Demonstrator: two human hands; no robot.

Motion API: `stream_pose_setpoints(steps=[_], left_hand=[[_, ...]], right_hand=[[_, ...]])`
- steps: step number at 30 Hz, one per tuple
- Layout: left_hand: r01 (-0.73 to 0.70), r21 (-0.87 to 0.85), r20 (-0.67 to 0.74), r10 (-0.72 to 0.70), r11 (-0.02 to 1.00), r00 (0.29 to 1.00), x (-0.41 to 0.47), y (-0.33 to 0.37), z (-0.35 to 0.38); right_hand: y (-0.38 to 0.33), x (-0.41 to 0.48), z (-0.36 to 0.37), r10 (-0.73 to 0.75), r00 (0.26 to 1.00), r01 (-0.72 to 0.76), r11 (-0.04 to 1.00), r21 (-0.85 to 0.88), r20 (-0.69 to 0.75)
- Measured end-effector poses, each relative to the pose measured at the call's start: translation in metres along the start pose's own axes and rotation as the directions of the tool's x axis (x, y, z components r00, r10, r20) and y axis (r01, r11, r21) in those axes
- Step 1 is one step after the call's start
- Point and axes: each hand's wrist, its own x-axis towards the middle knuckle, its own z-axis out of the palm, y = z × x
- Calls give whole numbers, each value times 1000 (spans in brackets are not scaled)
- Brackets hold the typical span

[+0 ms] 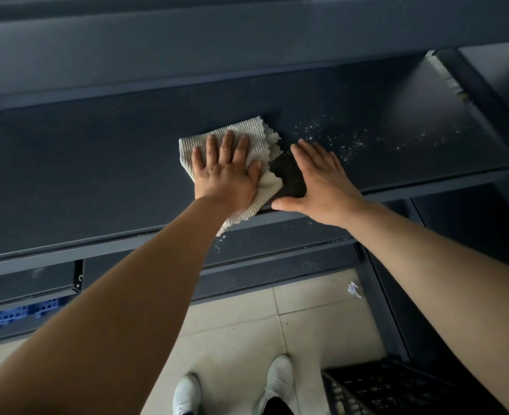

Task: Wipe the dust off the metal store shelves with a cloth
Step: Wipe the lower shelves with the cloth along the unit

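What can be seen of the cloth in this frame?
The cloth is off-white with a ribbed, wavy weave and scalloped edges. It lies rumpled on the dark metal shelf, near its front, one corner drooping over the front edge. The left hand presses flat on it. White dust specks lie to its right.

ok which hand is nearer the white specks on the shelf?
Right. The right hand lies flat at the front of the shelf, fingertips beside the specks; the left hand presses the cloth farther left.
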Motion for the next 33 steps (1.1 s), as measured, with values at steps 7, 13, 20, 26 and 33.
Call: stream_pose_setpoints(steps=[7, 13, 20, 26, 33], left_hand=[[91, 50, -10, -91, 995, 996, 23, 7, 2], [131, 44, -9, -131, 990, 991, 31, 16, 1], [124, 37, -11, -123, 992, 992, 26, 13, 0], [76, 22, -9, -76, 997, 997, 2, 12, 0], [13, 8, 5, -13, 1000, 1000, -25, 6, 1]], right_hand=[[15, 4, 0, -22, 1000, 23, 999, -37, 20], [23, 1, 2, -39, 999, 40, 997, -58, 13], [21, 6, 3, -44, 999, 46, 994, -104, 22], [13, -2, 4, -55, 998, 55, 991, -124, 3], [3, -10, 0, -13, 1000, 12, 983, -182, -2]])
